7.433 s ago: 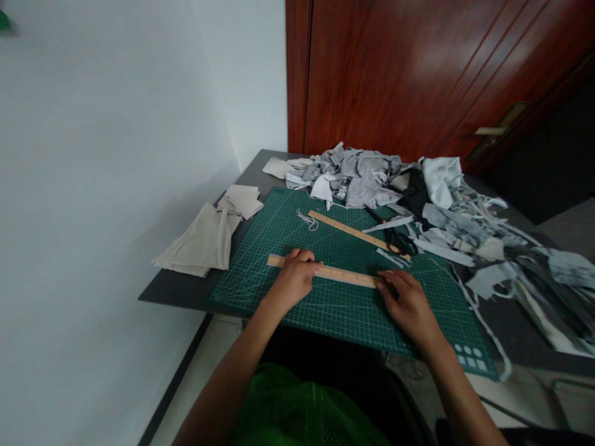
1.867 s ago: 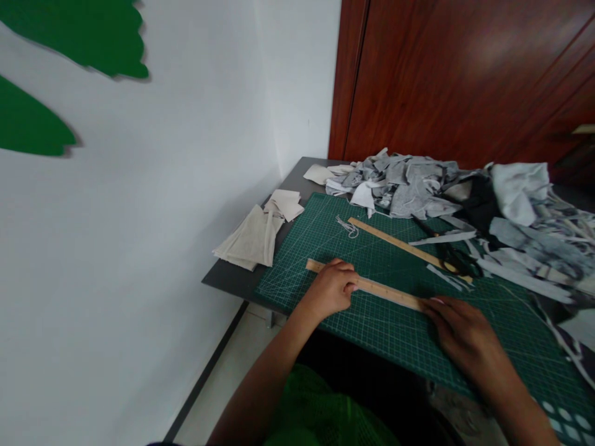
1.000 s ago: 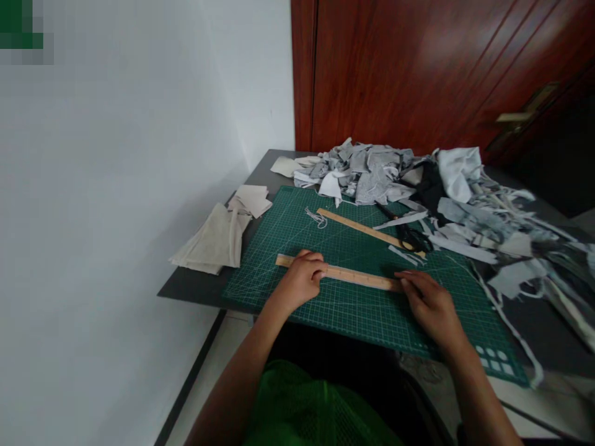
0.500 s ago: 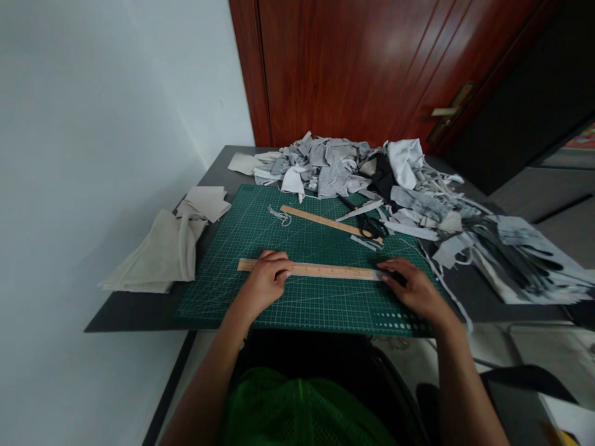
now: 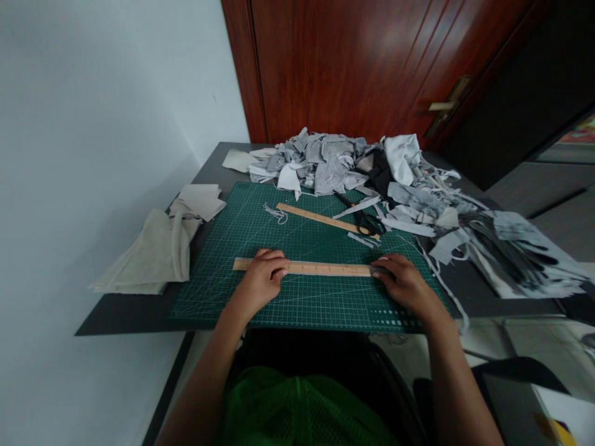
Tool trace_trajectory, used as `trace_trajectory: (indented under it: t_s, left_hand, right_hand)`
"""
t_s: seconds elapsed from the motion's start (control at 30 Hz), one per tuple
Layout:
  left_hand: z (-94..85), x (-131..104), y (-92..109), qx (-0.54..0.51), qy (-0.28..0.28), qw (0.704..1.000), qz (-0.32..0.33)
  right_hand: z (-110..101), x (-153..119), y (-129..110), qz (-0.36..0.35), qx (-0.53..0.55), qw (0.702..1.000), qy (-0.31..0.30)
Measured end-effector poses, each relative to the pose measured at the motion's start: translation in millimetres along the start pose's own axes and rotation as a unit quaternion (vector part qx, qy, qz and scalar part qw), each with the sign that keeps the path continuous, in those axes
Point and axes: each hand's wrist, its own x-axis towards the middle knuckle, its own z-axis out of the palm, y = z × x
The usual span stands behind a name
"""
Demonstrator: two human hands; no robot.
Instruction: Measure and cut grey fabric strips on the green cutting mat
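A wooden ruler (image 5: 325, 269) lies crosswise on the green cutting mat (image 5: 307, 303), with a thin pale edge of fabric showing along it. My left hand (image 5: 261, 280) is closed over the ruler's left part, thumb and fingers pressing on it. At the ruler's right end, my right hand (image 5: 403, 284) is closed in a pinch. A bit of grey fabric strip (image 5: 377, 271) shows at its fingertips; the rest is hidden under the fingers and ruler.
Beyond lie a second wooden ruler (image 5: 311, 215), black scissors (image 5: 367, 223) and loose threads (image 5: 277, 214). Grey and white fabric scraps (image 5: 330, 161) are heaped at the back. Folded cloth (image 5: 155, 251) is at the left, stacked fabric (image 5: 515, 254) at the right. A wall (image 5: 139, 155) borders the left.
My right fingers have closed in tighter at the ruler's right end. My left hand stays on the ruler. The whole view has shifted slightly.
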Motion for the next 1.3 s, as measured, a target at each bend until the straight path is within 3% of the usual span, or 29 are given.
trace_trajectory:
  t_s: [0.63,0.73,0.87,1.03,1.3]
  left_hand:
    - [1.6,-2,-2,-0.007,0.01,1.0,0.002]
    - [1.0,-2,-1,-0.004,0.007,1.0,0.001]
    - [0.1,-1,0,-0.002,-0.003,1.0,-0.003]
    - [0.6,-1,0,-0.008,0.001,1.0,-0.004]
    - [0.0,-3,2,-0.025,0.006,1.0,-0.015]
  right_hand:
    - [-9,-1,-8,0.006,-0.014,1.0,-0.025]
    - [-9,-1,-13,-0.004,-0.042,0.999,-0.005]
    - [-4,4,-27,-0.018,-0.026,0.999,0.037]
    - [7,10,-45,-0.037,0.035,0.999,0.008]
    - [19,11,-41,-0.042,-0.002,0.999,-0.002]
